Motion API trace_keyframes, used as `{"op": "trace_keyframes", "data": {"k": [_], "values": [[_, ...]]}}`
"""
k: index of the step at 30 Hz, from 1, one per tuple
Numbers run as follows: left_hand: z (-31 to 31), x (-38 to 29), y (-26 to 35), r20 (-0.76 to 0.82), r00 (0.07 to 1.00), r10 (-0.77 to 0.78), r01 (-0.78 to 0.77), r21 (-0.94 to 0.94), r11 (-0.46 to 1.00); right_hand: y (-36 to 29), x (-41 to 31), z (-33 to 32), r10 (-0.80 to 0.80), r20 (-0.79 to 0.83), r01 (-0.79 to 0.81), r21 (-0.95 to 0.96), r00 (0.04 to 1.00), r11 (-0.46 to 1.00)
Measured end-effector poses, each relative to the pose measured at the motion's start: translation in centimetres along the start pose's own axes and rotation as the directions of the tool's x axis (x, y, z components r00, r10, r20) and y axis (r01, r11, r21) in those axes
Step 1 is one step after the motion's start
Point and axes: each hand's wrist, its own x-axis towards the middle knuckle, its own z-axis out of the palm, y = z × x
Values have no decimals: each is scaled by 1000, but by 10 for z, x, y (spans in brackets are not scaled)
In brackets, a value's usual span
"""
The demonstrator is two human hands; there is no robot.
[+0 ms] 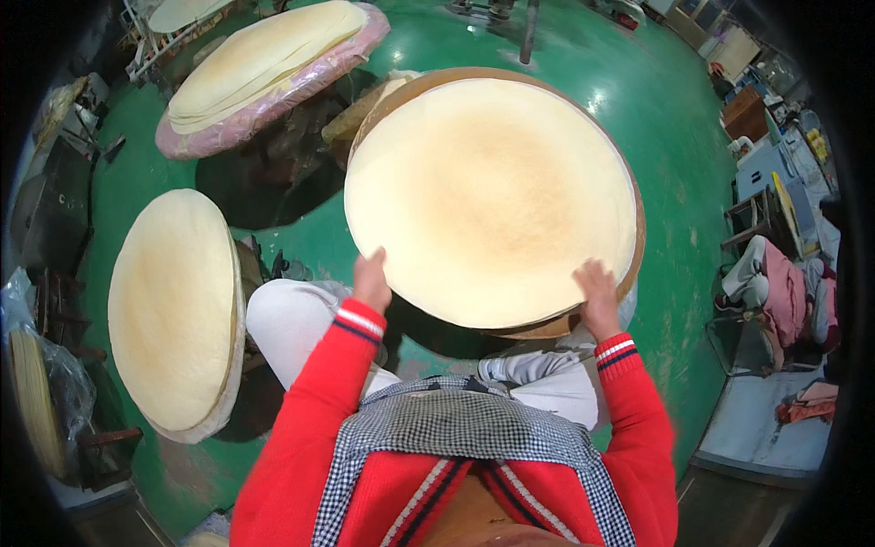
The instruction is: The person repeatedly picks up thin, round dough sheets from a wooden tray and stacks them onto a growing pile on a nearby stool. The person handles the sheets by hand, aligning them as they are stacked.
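Observation:
Before me lies a large, round, cream-coloured sheet with a browned middle, probably a thin flatbread. It rests over a brown round board whose rim shows at the back and right. My left hand holds the sheet's near-left edge, thumb on top and the other fingers mostly hidden. At the near-right edge, my right hand touches the sheet with its fingers over the rim. That hand is blurred, and whether it grips the edge cannot be made out.
To my left stands a similar round stack. Farther back, another stack lies on a pink wrapped round base. A metal post rises from the green floor. A seated person is at the right, near cluttered tables.

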Motion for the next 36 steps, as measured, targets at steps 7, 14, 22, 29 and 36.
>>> {"op": "trace_keyframes", "data": {"k": [7,14,22,29,36], "values": [[8,-72,-34,237,964,-122,120,23,993,106,-25,56,800,351,-421,897,486,-138],[11,-56,-56,77,997,27,-63,504,862,40,-44,50,718,630,-263,777,298,-572],[5,0,-58,54,999,-3,-7,179,984,78,-31,64,792,494,-527,807,357,-266],[17,-59,-55,28,999,31,-39,389,920,59,-54,66,735,579,-457,792,353,-405],[-1,-13,-28,124,990,-69,61,65,996,104,-21,75,808,418,-354,892,415,-280]]}}
